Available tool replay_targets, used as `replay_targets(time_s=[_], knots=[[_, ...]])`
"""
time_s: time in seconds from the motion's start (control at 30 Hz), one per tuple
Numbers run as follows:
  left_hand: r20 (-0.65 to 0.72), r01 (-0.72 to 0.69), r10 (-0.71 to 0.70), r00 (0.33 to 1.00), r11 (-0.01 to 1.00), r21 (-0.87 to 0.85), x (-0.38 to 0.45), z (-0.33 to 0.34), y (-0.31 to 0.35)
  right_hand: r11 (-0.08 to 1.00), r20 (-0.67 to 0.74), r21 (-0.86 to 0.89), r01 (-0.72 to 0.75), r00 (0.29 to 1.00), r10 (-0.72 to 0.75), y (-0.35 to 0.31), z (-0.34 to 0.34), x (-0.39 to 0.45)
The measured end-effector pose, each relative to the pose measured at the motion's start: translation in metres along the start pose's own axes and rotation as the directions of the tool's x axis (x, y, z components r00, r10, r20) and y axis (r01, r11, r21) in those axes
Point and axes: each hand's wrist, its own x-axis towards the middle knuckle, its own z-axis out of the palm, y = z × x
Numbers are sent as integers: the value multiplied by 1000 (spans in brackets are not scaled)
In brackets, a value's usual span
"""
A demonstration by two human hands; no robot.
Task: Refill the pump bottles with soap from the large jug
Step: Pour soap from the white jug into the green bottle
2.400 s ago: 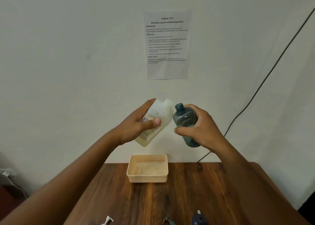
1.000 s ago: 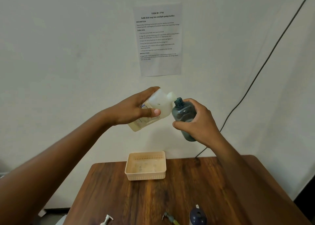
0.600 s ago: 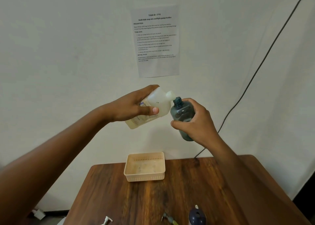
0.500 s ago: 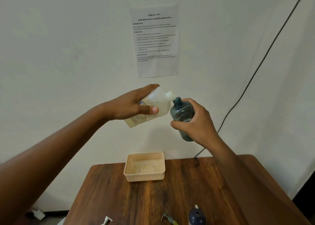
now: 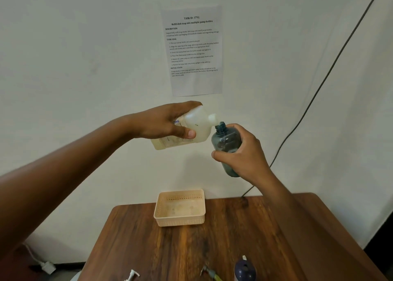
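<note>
A plain off-white wall [image 5: 85, 57] fills most of the view, evenly and softly lit. A printed sheet [image 5: 192, 51] is stuck to it, headed "TASK ID: 3791". A dark cable [image 5: 314, 93] runs slanting down the wall from the upper right to behind the table. The wooden table [image 5: 191, 248] stands against the wall. At lower left, a white plug [image 5: 48, 267] lies on the dark floor.

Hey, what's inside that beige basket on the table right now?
The beige basket looks empty: only its bare floor with faint smudges shows. The near wall hides a strip of floor just behind it.
</note>
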Motion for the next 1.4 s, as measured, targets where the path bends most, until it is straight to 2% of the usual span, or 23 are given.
replay_targets(time_s=[0.83,1.4], knots=[[37,-10,10,999,1000,-8,6,-12,6,999,-41,37,26,999,-25,-6,2,0],[36,-27,25,999,998,54,12,-20,13,999,-64,34,42,997,-40,-12,-1,0]])
